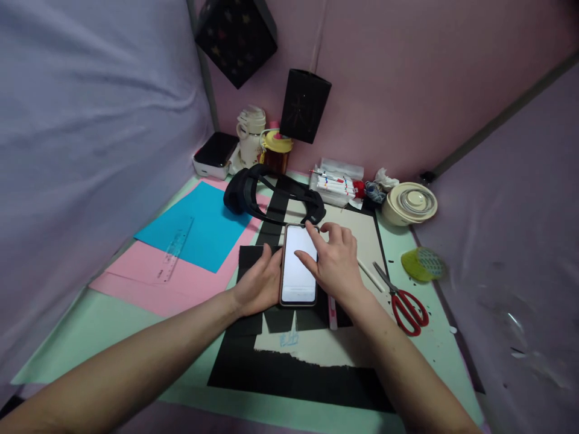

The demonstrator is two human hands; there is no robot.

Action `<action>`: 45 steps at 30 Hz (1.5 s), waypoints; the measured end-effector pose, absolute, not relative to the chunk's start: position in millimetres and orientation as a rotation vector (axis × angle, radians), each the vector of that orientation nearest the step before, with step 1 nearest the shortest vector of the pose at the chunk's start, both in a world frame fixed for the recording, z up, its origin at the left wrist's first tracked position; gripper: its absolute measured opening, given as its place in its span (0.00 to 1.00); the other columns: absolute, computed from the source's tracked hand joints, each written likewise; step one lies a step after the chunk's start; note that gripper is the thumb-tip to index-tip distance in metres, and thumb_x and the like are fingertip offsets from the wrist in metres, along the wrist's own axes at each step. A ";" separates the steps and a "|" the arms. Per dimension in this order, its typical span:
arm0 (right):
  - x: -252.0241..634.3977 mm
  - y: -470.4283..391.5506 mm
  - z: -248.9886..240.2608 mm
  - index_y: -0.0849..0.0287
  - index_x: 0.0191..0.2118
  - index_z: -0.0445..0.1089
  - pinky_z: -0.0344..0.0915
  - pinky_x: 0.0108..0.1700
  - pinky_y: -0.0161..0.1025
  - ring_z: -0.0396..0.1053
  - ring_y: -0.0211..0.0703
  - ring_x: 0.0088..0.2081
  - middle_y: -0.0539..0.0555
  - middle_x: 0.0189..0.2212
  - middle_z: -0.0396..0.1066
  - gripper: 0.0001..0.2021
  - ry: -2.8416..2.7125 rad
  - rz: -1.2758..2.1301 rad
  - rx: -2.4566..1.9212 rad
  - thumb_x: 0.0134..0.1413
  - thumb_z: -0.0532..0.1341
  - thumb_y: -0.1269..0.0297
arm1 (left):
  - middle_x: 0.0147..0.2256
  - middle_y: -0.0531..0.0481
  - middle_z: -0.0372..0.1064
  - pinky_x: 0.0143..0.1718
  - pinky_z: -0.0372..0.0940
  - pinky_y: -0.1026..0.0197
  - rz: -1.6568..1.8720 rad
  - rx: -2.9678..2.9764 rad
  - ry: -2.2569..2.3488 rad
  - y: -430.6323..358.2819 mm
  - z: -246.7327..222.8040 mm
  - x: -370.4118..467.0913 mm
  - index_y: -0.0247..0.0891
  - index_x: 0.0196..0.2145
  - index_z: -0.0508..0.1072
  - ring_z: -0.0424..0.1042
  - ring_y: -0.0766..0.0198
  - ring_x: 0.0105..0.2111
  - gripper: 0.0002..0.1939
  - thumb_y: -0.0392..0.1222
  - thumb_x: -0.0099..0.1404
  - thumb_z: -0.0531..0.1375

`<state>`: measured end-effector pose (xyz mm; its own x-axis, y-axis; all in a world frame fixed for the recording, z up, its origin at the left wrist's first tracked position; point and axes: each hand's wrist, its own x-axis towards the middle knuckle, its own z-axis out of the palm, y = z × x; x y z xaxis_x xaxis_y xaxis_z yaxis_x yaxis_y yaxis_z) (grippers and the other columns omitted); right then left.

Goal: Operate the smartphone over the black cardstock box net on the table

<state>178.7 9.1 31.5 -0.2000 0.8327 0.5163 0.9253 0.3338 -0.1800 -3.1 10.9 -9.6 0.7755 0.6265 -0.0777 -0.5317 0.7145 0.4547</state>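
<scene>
A smartphone (298, 268) with a bright white screen is held upright over the black paper in the middle of the table. My left hand (263, 280) grips it along its left edge, thumb raised beside the frame. Over the screen's right side hovers my right hand (338, 258), thumb and index finger spread apart; I cannot tell whether the tips touch the glass. A pink cutter (332, 313) lies partly hidden below my right wrist. Beneath the hands are black paper (294, 387) and a torn whitish sheet (312, 348) with blue writing.
Red-handled scissors (408, 310), a white pen (371, 274) and a green tape roll (423, 264) lie at right. Blue paper (199, 226) and a clear ruler (176, 248) are at left. Behind stand a black headset (253, 196), markers (335, 184) and a bottle (251, 138). Black boxes (305, 105) hang above.
</scene>
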 end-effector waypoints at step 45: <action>193.6 -43.4 -5.6 0.59 0.47 0.74 0.62 0.42 0.47 0.61 0.47 0.38 0.59 0.37 0.68 0.14 -2.209 -0.086 -1.058 0.54 0.62 0.65 | 0.56 0.39 0.67 0.56 0.59 0.40 0.721 0.437 0.363 16.2 -8.0 -3.4 0.45 0.64 0.56 0.68 0.47 0.55 0.29 0.59 0.72 0.43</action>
